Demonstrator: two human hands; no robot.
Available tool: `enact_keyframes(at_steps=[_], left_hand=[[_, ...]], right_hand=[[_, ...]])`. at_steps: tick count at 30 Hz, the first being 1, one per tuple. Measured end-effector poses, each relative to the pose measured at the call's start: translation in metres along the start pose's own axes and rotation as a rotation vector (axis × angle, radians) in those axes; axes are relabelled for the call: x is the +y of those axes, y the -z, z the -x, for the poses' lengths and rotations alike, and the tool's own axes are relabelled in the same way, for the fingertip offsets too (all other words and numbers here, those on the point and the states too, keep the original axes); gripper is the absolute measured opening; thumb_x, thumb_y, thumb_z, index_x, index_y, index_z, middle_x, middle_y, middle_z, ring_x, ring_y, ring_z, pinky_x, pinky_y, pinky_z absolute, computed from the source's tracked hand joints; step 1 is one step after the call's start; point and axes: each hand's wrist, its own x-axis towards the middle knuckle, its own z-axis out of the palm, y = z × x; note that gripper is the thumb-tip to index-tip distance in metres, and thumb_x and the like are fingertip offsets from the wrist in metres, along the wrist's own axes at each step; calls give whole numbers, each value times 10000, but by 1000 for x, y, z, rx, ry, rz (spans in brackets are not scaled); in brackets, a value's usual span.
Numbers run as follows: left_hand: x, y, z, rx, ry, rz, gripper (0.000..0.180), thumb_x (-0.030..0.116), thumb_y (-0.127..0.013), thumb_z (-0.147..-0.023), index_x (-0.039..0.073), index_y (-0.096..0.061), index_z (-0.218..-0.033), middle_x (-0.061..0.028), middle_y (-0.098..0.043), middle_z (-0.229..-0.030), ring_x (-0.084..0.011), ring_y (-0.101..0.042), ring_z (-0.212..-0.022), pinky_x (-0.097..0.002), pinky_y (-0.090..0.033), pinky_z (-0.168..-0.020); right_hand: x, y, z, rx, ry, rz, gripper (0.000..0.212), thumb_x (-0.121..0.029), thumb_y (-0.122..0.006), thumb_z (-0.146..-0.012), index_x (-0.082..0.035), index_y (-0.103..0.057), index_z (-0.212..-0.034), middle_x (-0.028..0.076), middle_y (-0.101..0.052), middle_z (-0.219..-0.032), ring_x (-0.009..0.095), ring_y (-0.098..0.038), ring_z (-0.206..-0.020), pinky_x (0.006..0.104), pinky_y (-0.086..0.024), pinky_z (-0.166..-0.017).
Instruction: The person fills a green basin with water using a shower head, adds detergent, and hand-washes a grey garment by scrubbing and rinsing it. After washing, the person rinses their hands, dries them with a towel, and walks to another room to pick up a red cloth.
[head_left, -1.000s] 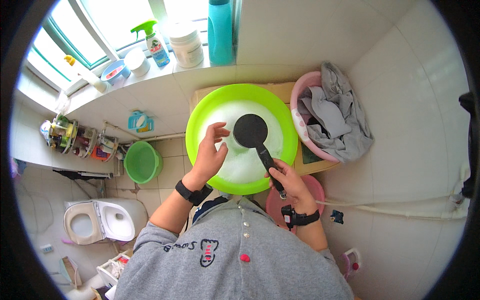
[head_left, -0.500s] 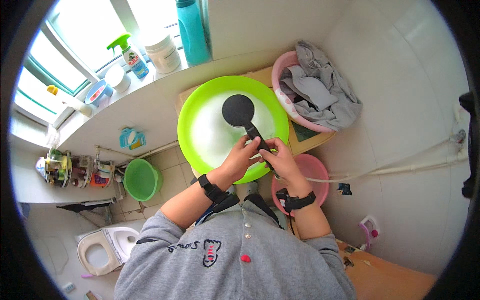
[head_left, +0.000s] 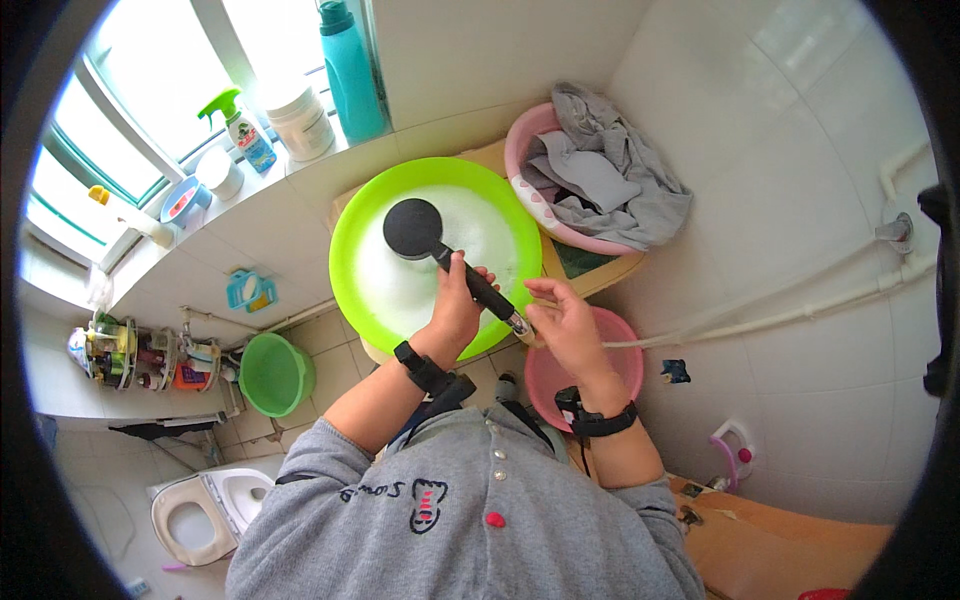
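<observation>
My left hand (head_left: 458,308) is wrapped round the black handle of a handheld shower head (head_left: 412,229). Its round black disc hangs over a large lime-green basin (head_left: 345,215) with white foam (head_left: 475,225) inside. Beside the handle's silver lower end is my right hand (head_left: 570,325), fingers apart and loosely bent. A pale shower hose (head_left: 665,340) runs from behind that hand towards the wall on the right; whether the palm touches it is hidden. Black straps with small devices circle both wrists.
A pink basin of grey clothes (head_left: 522,145) stands at the far right. Another pink basin (head_left: 622,345) sits lower, below my right hand. At left are a green bucket (head_left: 277,375) and a toilet (head_left: 190,520). Bottles, including a teal one (head_left: 352,85), line the window sill.
The shower head has shifted left and slightly down in the picture. My right hand has let go of the handle and opened near its lower end; my left hand keeps hold.
</observation>
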Motion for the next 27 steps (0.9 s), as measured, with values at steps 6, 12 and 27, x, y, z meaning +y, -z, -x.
enact_keyframes(at_steps=[6,12,27], left_hand=[[-10,-14,-5,93,-31,103,373,421,-506,-1034,167,-403,-1286,-89,-537,-986,-251,-560,-901,-500,-494,-897],[-27,-36,-6,121,-64,197,331,402,-534,-1022,164,-425,-1225,-86,-533,-1002,-252,-542,-923,-482,-458,-918],[-57,-69,-20,110,-86,228,239,327,-568,-1019,119,-473,-1090,-36,-552,-948,-220,-553,-887,-448,-433,-892]], right_hand=[[-37,86,13,125,170,-220,291,-33,-570,-963,9,-597,-1250,99,-648,-1161,165,-618,-1090,318,-495,-961],[-72,156,25,212,292,-327,288,-40,-523,-1001,29,-576,-1275,114,-653,-1166,205,-637,-1086,341,-514,-963],[-161,285,37,503,604,-233,360,-170,-543,-1024,39,-540,-1317,161,-650,-1174,246,-638,-1099,395,-510,-994]])
